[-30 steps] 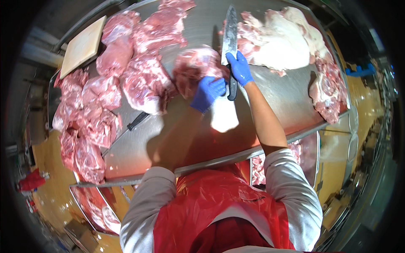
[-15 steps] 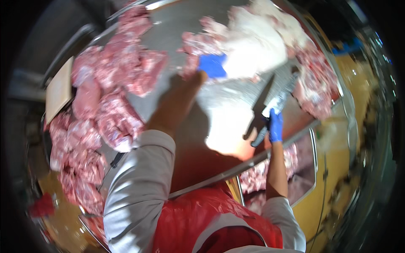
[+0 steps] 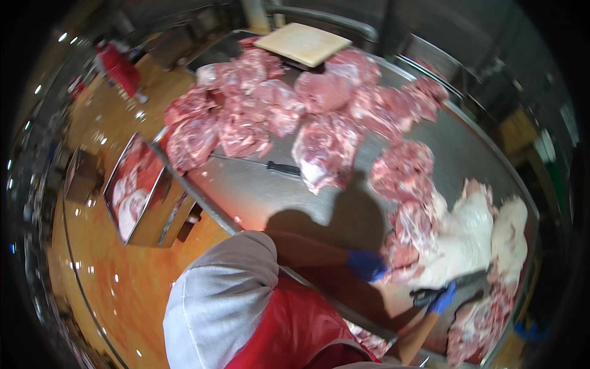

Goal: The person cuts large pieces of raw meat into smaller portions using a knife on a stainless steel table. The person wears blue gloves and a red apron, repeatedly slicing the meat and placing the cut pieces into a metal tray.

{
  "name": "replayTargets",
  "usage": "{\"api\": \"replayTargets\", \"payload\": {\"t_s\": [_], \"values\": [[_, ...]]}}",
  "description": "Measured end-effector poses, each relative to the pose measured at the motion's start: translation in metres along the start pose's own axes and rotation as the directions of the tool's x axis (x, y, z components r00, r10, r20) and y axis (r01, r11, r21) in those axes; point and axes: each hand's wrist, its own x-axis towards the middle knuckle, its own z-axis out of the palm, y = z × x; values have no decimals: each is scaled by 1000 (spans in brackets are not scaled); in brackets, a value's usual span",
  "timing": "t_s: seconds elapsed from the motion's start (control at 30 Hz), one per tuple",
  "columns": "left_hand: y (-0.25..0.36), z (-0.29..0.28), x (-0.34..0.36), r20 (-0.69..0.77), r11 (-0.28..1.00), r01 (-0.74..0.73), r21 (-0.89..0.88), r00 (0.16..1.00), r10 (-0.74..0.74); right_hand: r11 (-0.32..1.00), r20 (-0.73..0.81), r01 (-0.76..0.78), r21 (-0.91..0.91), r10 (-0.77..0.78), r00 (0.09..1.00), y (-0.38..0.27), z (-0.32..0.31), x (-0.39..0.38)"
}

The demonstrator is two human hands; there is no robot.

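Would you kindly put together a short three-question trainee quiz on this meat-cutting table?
1. True or false: both hands wear blue gloves.
2. What does the right hand hold? A) knife B) cutting board C) tray
3. What does the left hand touch?

Key:
1. True.
2. A, a dark-handled knife.
3. A piece of raw meat on the steel table; a second knife lies unused farther back.
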Motion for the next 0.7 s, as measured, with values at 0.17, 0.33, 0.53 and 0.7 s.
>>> {"api": "replayTargets", "payload": {"t_s": [0.17, 0.33, 0.53, 0.7], "values": [[42, -72, 109, -208, 849, -395, 351, 851, 482, 947, -10, 57, -315, -63, 998, -31, -42, 26], [86, -52, 179, 110, 898, -164, 408, 985, 130, 944, -47, 130, -303, -151, 987, -36, -4, 48], [63, -50, 146, 474, 995, 52, 87, 876, -87, 987, 164, -116, 107, 98, 982, -5, 38, 0], [29, -59, 58, 372, 701, 313, -640, 925, -74, 993, -243, 59, -98, -81, 967, 31, 19, -49]]}}
